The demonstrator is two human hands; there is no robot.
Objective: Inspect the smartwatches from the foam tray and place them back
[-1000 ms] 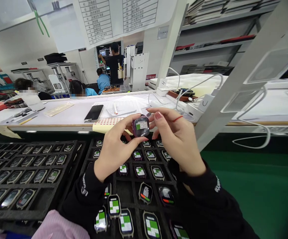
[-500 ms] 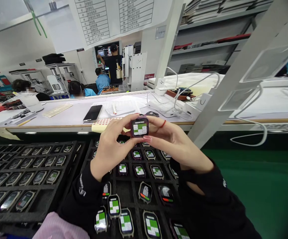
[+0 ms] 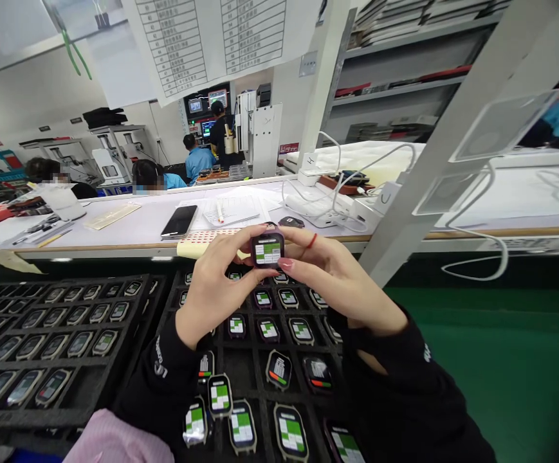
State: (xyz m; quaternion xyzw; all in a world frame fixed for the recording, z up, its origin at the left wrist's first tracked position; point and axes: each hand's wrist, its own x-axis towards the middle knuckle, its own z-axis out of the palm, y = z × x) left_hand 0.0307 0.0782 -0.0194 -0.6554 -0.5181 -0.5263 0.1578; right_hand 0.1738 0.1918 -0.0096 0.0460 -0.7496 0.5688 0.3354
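A small purple smartwatch body (image 3: 267,251) with a lit green-and-white screen is held up between both hands above a black tray. My left hand (image 3: 216,289) pinches its left side with thumb and fingers. My right hand (image 3: 337,280) grips its right side, thumb under the screen's lower edge. Beneath the hands the black foam tray (image 3: 240,370) holds several similar watch bodies with lit screens, each in its own pocket.
A second black tray (image 3: 33,399) of darker watch bodies lies to the left. Behind is a white bench (image 3: 129,225) with a phone (image 3: 179,222), papers, chargers and cables. A slanted white post (image 3: 433,148) rises at right over the green mat (image 3: 501,360). Other people work in the background.
The watch turned in my hands so its screen faces me squarely, and my right thumb moved under its lower edge. Both hands shifted slightly left.
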